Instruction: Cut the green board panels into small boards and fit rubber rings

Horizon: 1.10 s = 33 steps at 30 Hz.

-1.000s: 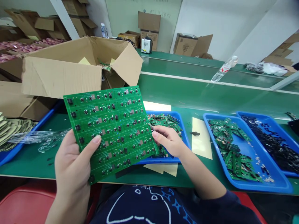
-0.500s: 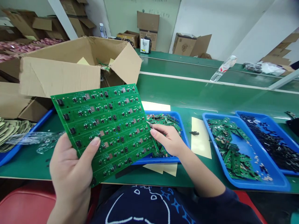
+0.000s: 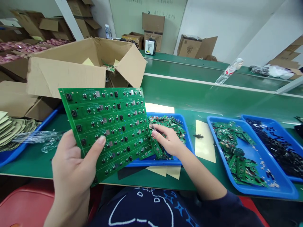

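Observation:
My left hand [image 3: 72,167] grips a large green circuit board panel [image 3: 109,126] by its lower left corner, thumb pressed on its face. The panel carries several rows of small identical boards with black parts and is held tilted above the table's front edge. My right hand [image 3: 167,140] sits at the panel's right edge, over a blue tray [image 3: 188,138] of small green boards, with thumb and forefinger pinched on the panel's edge.
An open cardboard box [image 3: 71,67] stands behind the panel at left. To the right lie a blue tray of green boards [image 3: 262,184], another with black parts [image 3: 276,145], yellow paper sheets [image 3: 204,142] and a plastic bottle [image 3: 228,71] on the green conveyor.
The panel has shifted slightly right and turned a little flatter in my left hand. My right hand stays at its right edge over the tray.

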Each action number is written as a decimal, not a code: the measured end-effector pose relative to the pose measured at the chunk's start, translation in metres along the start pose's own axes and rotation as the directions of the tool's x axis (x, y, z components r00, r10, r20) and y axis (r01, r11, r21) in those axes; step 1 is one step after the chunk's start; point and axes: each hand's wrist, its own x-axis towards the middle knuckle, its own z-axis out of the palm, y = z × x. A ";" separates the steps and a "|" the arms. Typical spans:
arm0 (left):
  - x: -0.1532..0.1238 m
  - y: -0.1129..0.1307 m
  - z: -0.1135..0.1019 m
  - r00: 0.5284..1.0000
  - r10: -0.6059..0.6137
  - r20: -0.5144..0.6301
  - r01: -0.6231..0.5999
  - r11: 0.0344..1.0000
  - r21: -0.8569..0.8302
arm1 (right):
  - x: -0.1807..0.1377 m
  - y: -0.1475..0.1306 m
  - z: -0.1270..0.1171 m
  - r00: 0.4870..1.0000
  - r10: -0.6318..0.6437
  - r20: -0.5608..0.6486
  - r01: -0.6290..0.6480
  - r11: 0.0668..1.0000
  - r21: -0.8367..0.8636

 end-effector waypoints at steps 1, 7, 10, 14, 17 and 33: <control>0.001 0.001 -0.001 0.997 -0.056 0.044 0.059 0.996 -0.068 | 0.000 0.000 -0.002 1.000 0.011 0.017 -0.012 0.999 0.044; 0.001 0.008 0.000 0.942 -0.283 0.179 0.323 0.908 -0.267 | 0.003 -0.004 -0.013 0.996 0.085 0.037 -0.091 0.974 0.208; 0.000 0.007 0.000 0.934 -0.302 0.192 0.346 0.898 -0.270 | 0.004 -0.007 -0.016 0.992 0.048 0.118 -0.081 0.952 0.296; 0.000 0.003 -0.001 0.935 -0.288 0.206 0.339 0.897 -0.284 | 0.006 -0.009 -0.017 0.988 0.044 0.148 -0.098 0.920 0.379; -0.001 0.002 0.000 0.932 -0.283 0.227 0.343 0.892 -0.295 | 0.007 -0.008 -0.016 0.986 0.017 0.165 -0.086 0.906 0.415; -0.016 -0.006 0.008 0.979 0.205 -0.021 -0.186 0.923 0.338 | 0.013 -0.003 -0.004 0.991 0.064 -0.118 -0.065 0.998 -0.005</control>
